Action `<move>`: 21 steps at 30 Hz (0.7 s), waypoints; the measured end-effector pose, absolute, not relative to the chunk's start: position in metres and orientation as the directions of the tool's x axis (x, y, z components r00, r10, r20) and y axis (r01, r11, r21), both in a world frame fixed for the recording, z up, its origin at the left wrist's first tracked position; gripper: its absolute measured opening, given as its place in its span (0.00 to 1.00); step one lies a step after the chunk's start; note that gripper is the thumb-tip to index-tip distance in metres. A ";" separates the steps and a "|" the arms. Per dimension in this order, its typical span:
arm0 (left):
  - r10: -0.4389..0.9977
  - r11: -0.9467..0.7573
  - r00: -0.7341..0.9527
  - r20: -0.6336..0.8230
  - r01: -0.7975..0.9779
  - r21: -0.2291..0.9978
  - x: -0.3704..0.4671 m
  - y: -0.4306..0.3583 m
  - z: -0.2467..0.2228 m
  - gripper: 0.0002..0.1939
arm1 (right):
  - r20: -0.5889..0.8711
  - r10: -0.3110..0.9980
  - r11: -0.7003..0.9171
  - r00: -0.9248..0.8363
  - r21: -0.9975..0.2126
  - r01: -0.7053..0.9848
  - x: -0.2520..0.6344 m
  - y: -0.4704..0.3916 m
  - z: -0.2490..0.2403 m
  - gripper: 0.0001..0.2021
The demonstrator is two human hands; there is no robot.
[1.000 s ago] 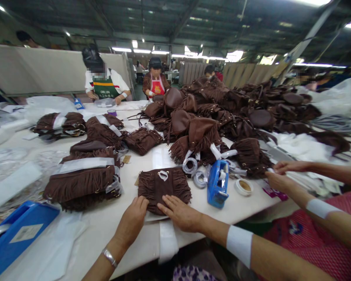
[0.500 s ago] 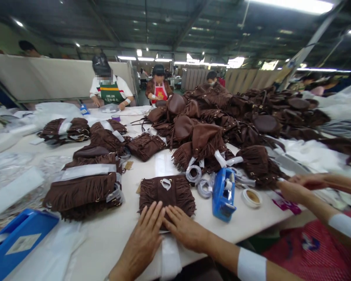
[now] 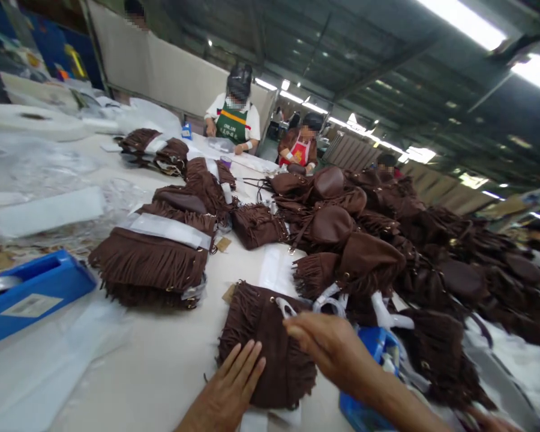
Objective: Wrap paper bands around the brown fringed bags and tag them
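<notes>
A dark brown fringed suede bag (image 3: 270, 360) lies on the table in front of me, turned slightly clockwise. My left hand (image 3: 227, 387) rests flat on its lower left part, fingers stretched out. Over the bag's upper right, my right hand (image 3: 326, 342) has its fingers closed at a white-wrapped clasp (image 3: 287, 307), and the fingertips cover its lower end. White sheet material (image 3: 254, 420) shows under the bag's bottom edge. A brown tag (image 3: 228, 293) sticks out at the upper left corner.
To the left lie a stack of fringed bags (image 3: 155, 258) with a white band and a blue tape dispenser (image 3: 40, 294). Another blue dispenser (image 3: 369, 408) stands under my right forearm. A big heap of brown bags (image 3: 432, 240) fills the right. Two co-workers (image 3: 236, 120) work across the table.
The view has turned left and tilted. My right hand has risen from the bag's lower edge to the white-wrapped clasp. My left hand stays flat on the bag.
</notes>
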State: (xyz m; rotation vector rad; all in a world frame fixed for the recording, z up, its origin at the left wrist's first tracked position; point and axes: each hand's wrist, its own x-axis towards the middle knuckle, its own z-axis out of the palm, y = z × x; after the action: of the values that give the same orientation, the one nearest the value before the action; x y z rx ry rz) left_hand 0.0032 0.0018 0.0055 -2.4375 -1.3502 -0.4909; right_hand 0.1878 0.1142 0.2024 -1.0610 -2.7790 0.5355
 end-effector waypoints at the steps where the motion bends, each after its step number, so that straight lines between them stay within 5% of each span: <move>1: 0.745 -0.504 0.490 0.453 0.858 -0.100 0.002 0.004 0.004 0.37 | -0.015 0.709 0.660 -0.705 -0.339 0.671 0.168 0.135 0.212 0.18; 8: 0.659 -0.494 0.431 0.617 0.866 -0.077 0.002 0.013 -0.020 0.29 | -0.459 0.715 0.608 -0.528 0.034 0.793 0.053 0.230 0.144 0.30; 14: 0.732 -0.500 0.372 0.570 0.863 0.079 0.002 0.008 -0.014 0.26 | -0.502 0.724 0.586 -0.474 0.084 0.806 0.036 0.241 0.117 0.34; 21: 0.738 -0.498 0.341 0.582 0.857 0.130 0.002 0.006 -0.014 0.26 | -0.449 0.754 0.579 -0.480 0.108 0.808 0.036 0.244 0.103 0.27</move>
State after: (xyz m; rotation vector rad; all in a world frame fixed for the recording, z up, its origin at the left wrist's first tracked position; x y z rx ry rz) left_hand 0.0017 0.0058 -0.0136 -2.4024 -1.4511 -0.8802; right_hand 0.0355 0.2438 0.1026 -1.6858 -3.1804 0.2180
